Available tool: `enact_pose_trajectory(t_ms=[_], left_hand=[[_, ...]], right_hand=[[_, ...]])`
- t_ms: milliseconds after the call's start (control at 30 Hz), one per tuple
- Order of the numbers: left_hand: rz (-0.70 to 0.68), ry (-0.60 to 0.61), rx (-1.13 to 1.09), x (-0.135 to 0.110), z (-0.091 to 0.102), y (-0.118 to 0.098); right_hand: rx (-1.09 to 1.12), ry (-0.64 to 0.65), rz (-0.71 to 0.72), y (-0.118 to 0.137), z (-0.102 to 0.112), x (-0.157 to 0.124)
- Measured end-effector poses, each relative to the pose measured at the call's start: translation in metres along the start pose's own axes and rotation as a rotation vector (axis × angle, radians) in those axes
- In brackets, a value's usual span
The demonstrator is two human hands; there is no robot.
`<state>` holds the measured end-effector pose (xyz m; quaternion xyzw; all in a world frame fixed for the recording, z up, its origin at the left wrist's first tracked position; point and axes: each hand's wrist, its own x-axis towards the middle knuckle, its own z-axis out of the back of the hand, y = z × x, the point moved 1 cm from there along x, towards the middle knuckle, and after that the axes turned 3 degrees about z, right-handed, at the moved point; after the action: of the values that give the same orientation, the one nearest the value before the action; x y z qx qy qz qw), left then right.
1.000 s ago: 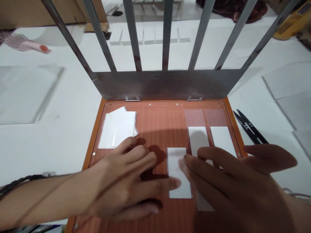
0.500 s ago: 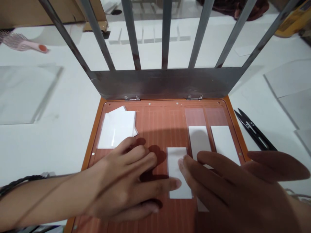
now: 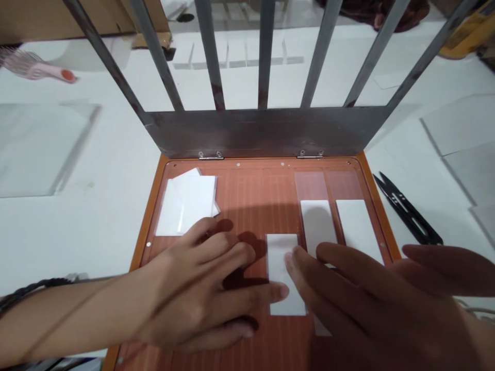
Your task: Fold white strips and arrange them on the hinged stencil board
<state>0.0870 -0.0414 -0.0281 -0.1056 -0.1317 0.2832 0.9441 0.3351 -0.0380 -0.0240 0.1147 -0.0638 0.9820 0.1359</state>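
A white rectangular card (image 3: 284, 263) lies on the reddish-brown board (image 3: 251, 201) between my hands. My left hand (image 3: 204, 288) reaches in from the left, its fingers apart, and one fingertip rests on the card's lower part. My right hand (image 3: 367, 293) has its fingers stretched out; its fingertips touch the card's right side. Beyond that hand lie two more white cards, a nearer one (image 3: 319, 221) and one by the right edge (image 3: 359, 226), their lower parts partly hidden. A small stack of white cards (image 3: 189, 203) sits at the board's upper left.
A grey metal slatted frame (image 3: 255, 131) stands raised, hinged to the board's far edge. Black thread snips (image 3: 410, 214) lie to the right. Clear sheets (image 3: 34, 149) lie at left, a pink-handled brush (image 3: 46, 69) behind them. Small white stacks (image 3: 235, 54) line the back.
My right hand has shifted slightly to the right, its thumb farther out, uncovering more of the snips. My left hand and the cards stay almost where they were.
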Motion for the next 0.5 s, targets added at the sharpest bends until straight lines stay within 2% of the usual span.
enact_pose_trajectory(t_ms=[133,333,500], left_hand=[[0.003,-0.015,0.008,-0.001,-0.001,0.0],[-0.031,-0.02,0.028,-0.003,-0.001,0.0],[-0.051,0.003,0.05,-0.003,-0.001,-0.001]], right_hand=[[-0.022,-0.048,0.015,-0.001,-0.002,-0.001],[-0.056,0.003,0.008,0.0,0.004,0.015],[-0.039,-0.033,-0.091,0.004,0.002,0.014]])
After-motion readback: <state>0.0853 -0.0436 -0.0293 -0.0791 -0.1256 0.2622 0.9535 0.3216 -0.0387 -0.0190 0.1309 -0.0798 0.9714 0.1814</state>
